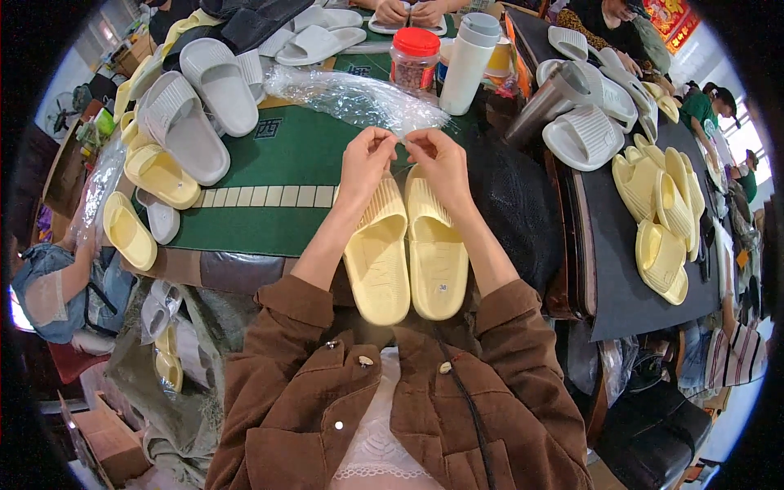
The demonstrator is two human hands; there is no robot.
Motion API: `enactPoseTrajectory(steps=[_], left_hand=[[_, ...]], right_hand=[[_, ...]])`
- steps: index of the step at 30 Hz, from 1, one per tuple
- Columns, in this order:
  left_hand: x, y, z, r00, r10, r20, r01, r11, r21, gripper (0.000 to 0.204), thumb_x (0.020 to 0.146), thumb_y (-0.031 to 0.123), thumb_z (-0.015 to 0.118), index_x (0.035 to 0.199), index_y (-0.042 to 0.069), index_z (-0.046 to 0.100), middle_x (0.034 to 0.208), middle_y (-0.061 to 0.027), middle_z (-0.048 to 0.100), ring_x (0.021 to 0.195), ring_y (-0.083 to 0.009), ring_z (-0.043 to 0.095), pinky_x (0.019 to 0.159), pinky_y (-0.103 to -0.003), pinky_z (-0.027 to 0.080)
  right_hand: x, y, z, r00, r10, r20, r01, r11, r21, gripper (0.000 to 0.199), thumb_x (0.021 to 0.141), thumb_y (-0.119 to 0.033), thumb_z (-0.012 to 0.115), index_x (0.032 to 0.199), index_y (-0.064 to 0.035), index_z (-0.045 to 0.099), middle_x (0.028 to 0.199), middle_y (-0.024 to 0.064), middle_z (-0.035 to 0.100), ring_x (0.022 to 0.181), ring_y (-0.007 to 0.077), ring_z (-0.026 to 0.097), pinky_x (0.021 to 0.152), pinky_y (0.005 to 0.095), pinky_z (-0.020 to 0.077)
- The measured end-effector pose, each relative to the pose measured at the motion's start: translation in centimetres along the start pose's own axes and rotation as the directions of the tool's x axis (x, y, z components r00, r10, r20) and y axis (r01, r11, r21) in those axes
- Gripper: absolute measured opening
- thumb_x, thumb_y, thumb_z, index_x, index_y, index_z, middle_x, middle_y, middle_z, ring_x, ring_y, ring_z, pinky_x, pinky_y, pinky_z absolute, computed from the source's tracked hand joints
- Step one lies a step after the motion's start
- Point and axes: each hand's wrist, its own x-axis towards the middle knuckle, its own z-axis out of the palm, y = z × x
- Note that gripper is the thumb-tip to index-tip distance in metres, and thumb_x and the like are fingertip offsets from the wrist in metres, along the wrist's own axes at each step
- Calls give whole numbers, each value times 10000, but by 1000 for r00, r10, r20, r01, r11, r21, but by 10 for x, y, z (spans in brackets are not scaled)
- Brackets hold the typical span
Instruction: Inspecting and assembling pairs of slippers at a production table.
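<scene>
A pair of pale yellow slippers (378, 273) sits side by side in front of me, heels toward my body. Over their toe ends, my left hand (366, 163) and my right hand (442, 161) almost meet, thumbs and fingers pinched. Whatever lies between the fingertips is too thin to name. A dark thin line shows just under the fingers. Right behind my hands a bundle of clear plastic strands (351, 96) stretches across the green table mat (237, 147). The slippers' far ends are partly covered by my hands and wrists.
Grey slippers (184, 131) and yellow slippers are heaped at left. A red-lidded jar (414, 59) and white bottle (471, 65) stand behind. On the right table (621, 310) lie more slippers (660, 192) and a metallic tumbler (549, 102). Another person's hands (408, 12) work at the far side.
</scene>
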Motion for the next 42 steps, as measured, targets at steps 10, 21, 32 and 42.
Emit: enactPoseTrajectory(steps=[10,21,32,42], left_hand=[[0,-8,1,998,60,14,-61,991,121,125,855,127,594,876,3,601,713,-13,596,612,-68,525,556,-222,431],[-2,-6,3,998,47,36,-53,986,158,145,857,131,592,887,-9,613,738,-37,630,627,-92,554,577,-244,453],[-6,-1,6,996,31,79,-48,974,222,142,856,92,570,919,-28,614,775,-76,652,637,-134,611,611,-275,496],[-5,-6,13,962,273,8,-263,920,292,246,817,-14,571,1059,6,605,1059,-129,584,959,-234,609,819,-321,514]], right_hand=[[-1,-4,2,998,-63,27,64,996,-60,116,844,-34,614,941,26,635,804,53,652,702,93,619,638,224,484],[-2,-6,0,1000,-7,-27,9,998,69,120,830,-36,611,925,27,648,821,93,660,744,131,643,668,250,492],[2,3,0,970,-168,-175,172,985,5,106,818,-43,628,909,-4,664,871,79,643,817,162,618,742,270,475],[3,-6,-8,987,21,-162,22,966,258,107,912,-66,546,976,-3,603,1005,63,623,884,105,582,744,226,481]])
